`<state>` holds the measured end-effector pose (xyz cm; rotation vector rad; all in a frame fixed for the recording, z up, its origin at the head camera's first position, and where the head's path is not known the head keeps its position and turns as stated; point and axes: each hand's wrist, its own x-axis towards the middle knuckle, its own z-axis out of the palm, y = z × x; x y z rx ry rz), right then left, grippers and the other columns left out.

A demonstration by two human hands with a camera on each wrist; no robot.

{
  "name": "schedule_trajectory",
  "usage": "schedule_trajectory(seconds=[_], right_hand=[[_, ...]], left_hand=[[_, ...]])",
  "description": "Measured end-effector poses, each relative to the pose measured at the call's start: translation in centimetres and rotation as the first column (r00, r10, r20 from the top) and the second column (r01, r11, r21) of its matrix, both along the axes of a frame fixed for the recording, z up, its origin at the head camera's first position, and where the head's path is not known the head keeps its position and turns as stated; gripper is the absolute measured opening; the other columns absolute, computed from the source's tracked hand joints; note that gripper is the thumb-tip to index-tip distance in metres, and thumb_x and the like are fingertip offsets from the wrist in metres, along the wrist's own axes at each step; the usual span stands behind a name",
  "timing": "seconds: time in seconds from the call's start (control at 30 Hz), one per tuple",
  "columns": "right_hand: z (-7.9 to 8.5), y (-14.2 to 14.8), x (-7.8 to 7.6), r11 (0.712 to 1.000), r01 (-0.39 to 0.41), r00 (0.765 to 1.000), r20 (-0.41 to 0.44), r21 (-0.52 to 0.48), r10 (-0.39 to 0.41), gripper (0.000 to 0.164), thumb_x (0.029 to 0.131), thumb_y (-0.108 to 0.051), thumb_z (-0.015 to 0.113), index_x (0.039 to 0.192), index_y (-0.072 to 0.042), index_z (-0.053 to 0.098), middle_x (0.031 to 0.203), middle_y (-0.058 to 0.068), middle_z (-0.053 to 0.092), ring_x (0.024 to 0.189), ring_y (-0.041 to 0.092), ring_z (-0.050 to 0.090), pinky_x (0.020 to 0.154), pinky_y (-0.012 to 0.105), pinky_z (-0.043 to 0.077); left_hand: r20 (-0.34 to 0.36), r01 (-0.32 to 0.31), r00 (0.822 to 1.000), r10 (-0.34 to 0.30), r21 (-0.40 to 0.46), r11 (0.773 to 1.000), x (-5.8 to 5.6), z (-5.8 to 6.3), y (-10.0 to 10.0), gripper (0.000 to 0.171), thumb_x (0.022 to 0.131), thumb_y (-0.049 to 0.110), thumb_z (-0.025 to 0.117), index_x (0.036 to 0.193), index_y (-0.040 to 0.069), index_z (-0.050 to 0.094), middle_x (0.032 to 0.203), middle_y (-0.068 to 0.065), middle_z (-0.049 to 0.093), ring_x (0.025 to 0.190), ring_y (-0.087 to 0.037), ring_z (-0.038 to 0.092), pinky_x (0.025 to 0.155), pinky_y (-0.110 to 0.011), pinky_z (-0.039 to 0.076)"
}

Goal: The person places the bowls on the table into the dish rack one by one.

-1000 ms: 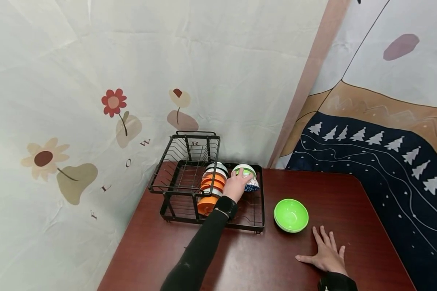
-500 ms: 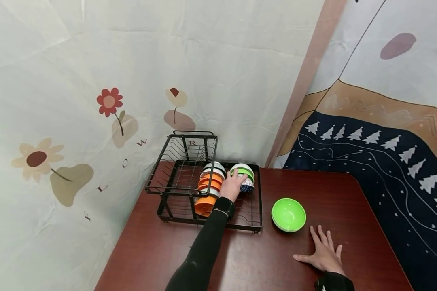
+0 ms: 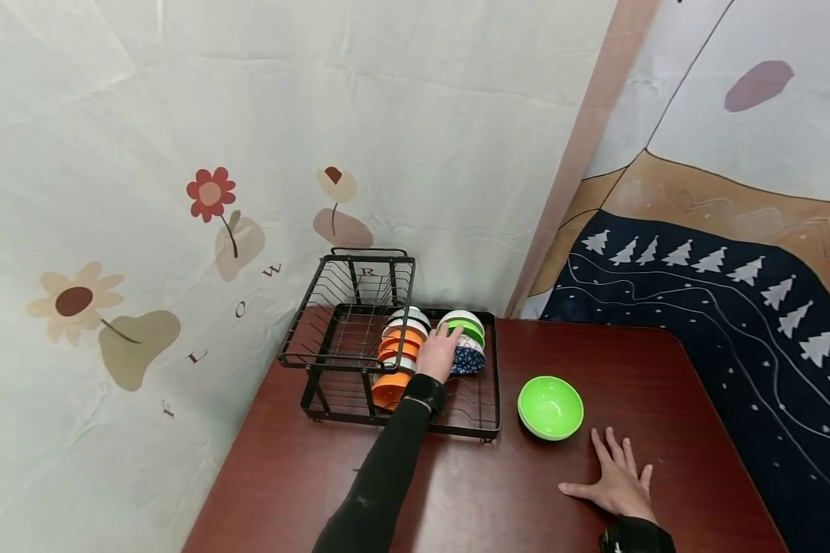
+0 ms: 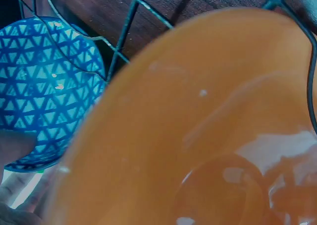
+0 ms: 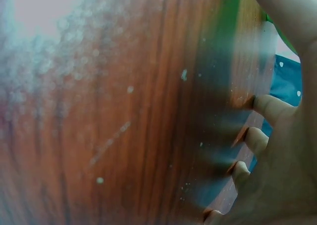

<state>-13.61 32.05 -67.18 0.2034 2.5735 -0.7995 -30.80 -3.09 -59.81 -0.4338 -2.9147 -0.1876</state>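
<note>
My left hand (image 3: 437, 355) reaches into the black dish rack (image 3: 484, 432) and holds a blue-and-white patterned bowl (image 3: 469, 359) by its edge. In the left wrist view, the thumb (image 4: 17, 146) lies over the face of that bowl (image 4: 49, 86), and other fingers show below its rim. Behind it, green and white bowls (image 3: 463, 318) stand on edge in the rack's right half. My right hand (image 3: 619, 484) rests on the table with fingers spread, just right of a stack of bright green bowls (image 3: 551, 408).
A row of orange and white bowls (image 3: 390, 390) stands on edge left of my left hand, partly under the raised wire basket (image 3: 346, 307). The nearest orange bowl (image 4: 173, 86) fills much of the left wrist view. A fabric-covered wall (image 3: 456, 153) rises behind the table (image 3: 595, 353).
My left hand has drawn slightly toward me, and the patterned bowl has tilted and come forward from the green and white ones. The right hand stays in place.
</note>
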Motion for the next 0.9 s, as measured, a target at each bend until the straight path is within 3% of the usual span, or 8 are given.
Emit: schedule_trajectory(seconds=[0.23, 0.37, 0.5, 0.6, 0.67, 0.73, 0.83, 0.9], right_hand=[[0.2, 0.1, -0.1, 1.000, -0.008, 1.000, 0.013, -0.002, 0.009, 0.148, 0.077, -0.071, 0.090, 0.174, 0.005, 0.008, 0.179, 0.038, -0.008, 0.163, 0.062, -0.023, 0.117, 0.088, -0.026], [0.2, 0.1, 0.0, 1.000, -0.007, 1.000, 0.026, -0.006, 0.007, 0.149, 0.077, -0.072, 0.090, 0.174, 0.006, 0.008, 0.179, 0.037, -0.008, 0.163, 0.062, -0.024, 0.117, 0.088, -0.027], [-0.1, 0.2, -0.1, 1.000, -0.004, 1.000, 0.030, -0.007, 0.004, 0.151, 0.075, -0.075, 0.090, 0.173, 0.006, 0.008, 0.179, 0.037, -0.009, 0.163, 0.062, -0.024, 0.117, 0.087, -0.028], [-0.3, 0.2, -0.2, 1.000, -0.003, 1.000, 0.028, -0.008, 0.003, 0.153, 0.073, -0.077, 0.090, 0.173, 0.006, 0.009, 0.179, 0.038, -0.008, 0.163, 0.062, -0.024, 0.117, 0.087, -0.028], [-0.4, 0.2, -0.2, 1.000, -0.003, 1.000, 0.029, -0.007, 0.003, 0.155, 0.072, -0.078, 0.090, 0.173, 0.006, 0.009, 0.178, 0.038, -0.008, 0.163, 0.062, -0.024, 0.117, 0.088, -0.028], [-0.5, 0.2, -0.3, 1.000, -0.004, 1.000, 0.027, -0.007, 0.004, 0.155, 0.071, -0.078, 0.090, 0.173, 0.006, 0.009, 0.178, 0.038, -0.008, 0.163, 0.063, -0.023, 0.116, 0.088, -0.027], [-0.5, 0.2, -0.3, 1.000, -0.003, 1.000, 0.028, -0.008, 0.003, 0.155, 0.071, -0.078, 0.090, 0.173, 0.006, 0.009, 0.178, 0.038, -0.008, 0.162, 0.062, -0.023, 0.116, 0.088, -0.027], [-0.5, 0.3, -0.3, 1.000, -0.002, 1.000, 0.027, -0.010, 0.003, 0.154, 0.072, -0.077, 0.091, 0.173, 0.006, 0.009, 0.178, 0.038, -0.008, 0.162, 0.062, -0.024, 0.116, 0.088, -0.027]], left_hand=[[0.045, -0.044, 0.998, 0.045, -0.010, 0.999, 1.3, 1.8, 0.4, 0.062, 0.099, 0.009, 0.082, 0.155, 0.021, 0.058, 0.145, -0.012, 0.066, 0.113, -0.031, 0.071, 0.085, -0.039, 0.066], [0.036, -0.043, 0.998, 0.043, 0.000, 0.999, 2.1, 2.6, 0.4, 0.065, 0.096, 0.011, 0.086, 0.154, 0.019, 0.059, 0.142, -0.011, 0.066, 0.111, -0.029, 0.070, 0.086, -0.038, 0.066], [-0.023, 0.001, 1.000, 0.000, 0.042, 0.999, 3.2, 2.9, -0.2, 0.068, 0.091, 0.009, 0.089, 0.152, 0.016, 0.060, 0.141, -0.009, 0.065, 0.115, -0.027, 0.069, 0.091, -0.035, 0.065], [-0.118, 0.082, 0.991, -0.067, 0.128, 0.988, 4.5, 3.0, -1.2, 0.067, 0.088, -0.003, 0.087, 0.149, 0.012, 0.063, 0.143, -0.010, 0.065, 0.125, -0.027, 0.068, 0.095, -0.033, 0.065], [-0.210, 0.164, 0.970, -0.124, 0.188, 0.968, 5.9, 3.0, -2.2, 0.066, 0.085, -0.013, 0.084, 0.145, 0.008, 0.066, 0.144, -0.013, 0.066, 0.130, -0.029, 0.068, 0.098, -0.033, 0.066], [-0.310, 0.240, 0.936, -0.166, 0.217, 0.946, 7.5, 3.1, -3.3, 0.065, 0.081, -0.018, 0.081, 0.141, 0.006, 0.069, 0.144, -0.015, 0.067, 0.132, -0.031, 0.070, 0.099, -0.034, 0.067], [-0.431, 0.323, 0.879, -0.202, 0.228, 0.919, 10.1, 2.8, -5.3, 0.060, 0.081, -0.014, 0.085, 0.136, 0.005, 0.072, 0.143, -0.017, 0.069, 0.126, -0.031, 0.073, 0.099, -0.034, 0.067], [-0.472, 0.353, 0.855, -0.214, 0.229, 0.907, 12.1, 2.4, -6.7, 0.057, 0.083, -0.006, 0.088, 0.136, 0.007, 0.073, 0.141, -0.016, 0.070, 0.121, -0.028, 0.074, 0.093, -0.031, 0.068]])
